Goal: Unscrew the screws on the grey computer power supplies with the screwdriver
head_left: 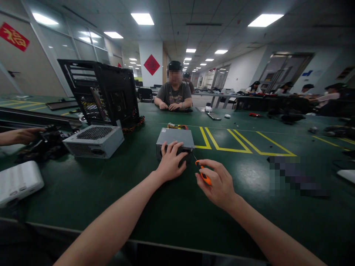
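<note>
Screwdriver (205, 178) pinched by right hand (220, 182) at corner of power supply unit (176, 136).
Unit covered by spread left hand (170, 162); could be scratched by a tilted slip.

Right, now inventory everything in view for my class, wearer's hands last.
Table: 1, green, foreground
Power supply: 1, grey, centre
Screwdriver: 1, orange-black, right of centre
Second power supply: 1, silver, left
Computer case: 1, black, left
Cables: several, black, far left
Device: 1, white, near left
Tape lines: several, yellow, tabletop
Small far items: several, mixed, hard to identify
Blurred object: 1, dark, right
Wall hangings: at least 2, red, background
Ceiling lights: several, white, overhead
Seated co-worker: 1, grey shirt, opposite
Background people: several, mixed clothing, right
Another person's hand: 1, bare, left edge
Left hand: 1, bare, on power supply
Right hand: 1, bare, holding screwdriver
</note>
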The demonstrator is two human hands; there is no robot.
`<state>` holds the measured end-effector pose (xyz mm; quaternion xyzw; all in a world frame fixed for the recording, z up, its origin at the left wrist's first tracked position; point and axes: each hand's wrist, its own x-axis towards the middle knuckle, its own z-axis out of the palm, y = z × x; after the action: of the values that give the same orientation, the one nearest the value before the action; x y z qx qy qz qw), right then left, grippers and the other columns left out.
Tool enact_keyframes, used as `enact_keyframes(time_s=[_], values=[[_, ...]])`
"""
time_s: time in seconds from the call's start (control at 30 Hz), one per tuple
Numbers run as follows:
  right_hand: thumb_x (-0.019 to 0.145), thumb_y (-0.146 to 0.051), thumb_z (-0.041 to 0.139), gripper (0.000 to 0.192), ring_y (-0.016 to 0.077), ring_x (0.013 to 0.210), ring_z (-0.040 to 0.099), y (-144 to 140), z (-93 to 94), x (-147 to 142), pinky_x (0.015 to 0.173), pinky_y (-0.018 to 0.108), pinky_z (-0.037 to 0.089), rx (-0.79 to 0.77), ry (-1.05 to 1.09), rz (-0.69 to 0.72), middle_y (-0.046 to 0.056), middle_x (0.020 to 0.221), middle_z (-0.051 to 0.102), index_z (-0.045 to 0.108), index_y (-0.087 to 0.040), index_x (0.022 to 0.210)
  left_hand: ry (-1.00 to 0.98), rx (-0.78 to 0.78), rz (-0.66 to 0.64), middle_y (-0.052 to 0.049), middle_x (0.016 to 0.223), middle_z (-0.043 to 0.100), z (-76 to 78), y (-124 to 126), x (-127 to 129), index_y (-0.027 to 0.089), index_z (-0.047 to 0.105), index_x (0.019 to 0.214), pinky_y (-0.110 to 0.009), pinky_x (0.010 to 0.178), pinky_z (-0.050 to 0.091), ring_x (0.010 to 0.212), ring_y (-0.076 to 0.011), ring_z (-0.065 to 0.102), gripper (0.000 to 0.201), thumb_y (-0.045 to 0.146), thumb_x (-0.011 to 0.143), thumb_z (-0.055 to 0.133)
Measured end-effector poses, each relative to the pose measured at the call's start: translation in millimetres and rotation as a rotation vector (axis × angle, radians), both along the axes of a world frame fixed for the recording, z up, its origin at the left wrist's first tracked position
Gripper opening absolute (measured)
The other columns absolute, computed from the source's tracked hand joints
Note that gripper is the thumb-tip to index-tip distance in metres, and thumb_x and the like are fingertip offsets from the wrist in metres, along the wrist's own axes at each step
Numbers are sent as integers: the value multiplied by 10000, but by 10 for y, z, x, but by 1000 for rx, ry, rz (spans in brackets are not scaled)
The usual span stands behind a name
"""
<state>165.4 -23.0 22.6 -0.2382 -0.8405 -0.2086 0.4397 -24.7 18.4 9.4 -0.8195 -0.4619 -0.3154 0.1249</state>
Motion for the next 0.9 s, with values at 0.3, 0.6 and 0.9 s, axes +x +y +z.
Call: enact_keyframes(time_s=[0.3,0.6,0.9], values=[[781,-96,519,270,183,947,562,8,-60,5,755,341,527,-63,5,47,104,1015,556,446,-182,1027,-20,0,-13,-84,1326,411,-7,4,6,241,604,1073,-554,1056,75,1263,-298,277,311,285,774,532],[766,-99,518,275,190,938,566,-15,-47,5,752,343,525,-73,-40,61,104,1009,560,466,-185,1022,-17,5,-16,-85,1319,415,-2,7,8,240,606,1075,-553,1058,67,1264,-297,272,306,286,784,523],[800,-142,528,234,181,921,573,-29,19,-7,732,322,528,-64,-56,65,100,995,560,467,-182,1022,-13,4,-16,-84,1326,406,0,6,4,240,606,1073,-551,1057,77,1263,-297,273,306,292,783,522]])
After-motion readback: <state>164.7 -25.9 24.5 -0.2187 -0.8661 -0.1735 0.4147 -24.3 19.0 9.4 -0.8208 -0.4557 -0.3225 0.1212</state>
